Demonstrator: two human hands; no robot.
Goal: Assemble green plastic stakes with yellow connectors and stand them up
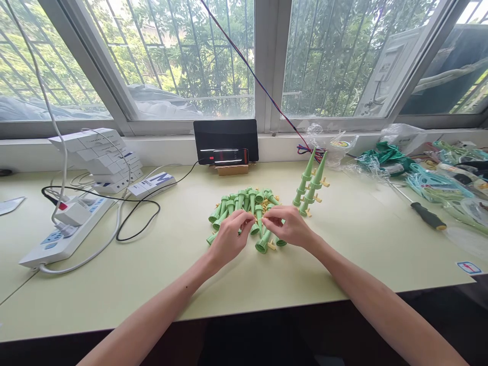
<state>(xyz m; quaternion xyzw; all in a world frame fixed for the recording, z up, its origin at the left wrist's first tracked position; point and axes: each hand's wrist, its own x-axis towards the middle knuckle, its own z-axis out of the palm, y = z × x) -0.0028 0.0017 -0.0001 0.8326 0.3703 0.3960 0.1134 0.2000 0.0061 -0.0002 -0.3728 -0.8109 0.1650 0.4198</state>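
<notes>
My left hand (232, 235) is closed in a pinch over the front of a heap of green plastic plant-watering spikes (241, 198). My right hand (290, 226) pinches too, its fingertips a short way from the left ones. A small yellow piece seems to show at the right fingertips; what the left fingers hold is too small to make out. Below the hands lies a green spike (262, 245), open end forward, beside a yellow T-shaped valve (271, 245). To the right, two stacks of nested spikes (311, 190) stand upright with yellow valves sticking out.
At the back, a black tablet (225, 137) and a phone (231, 156) lean on a cardboard stand. A power strip (72, 234), cables and white boxes (102, 157) occupy the left. On the right lie a screwdriver (427, 216) and bagged tubing (434, 183).
</notes>
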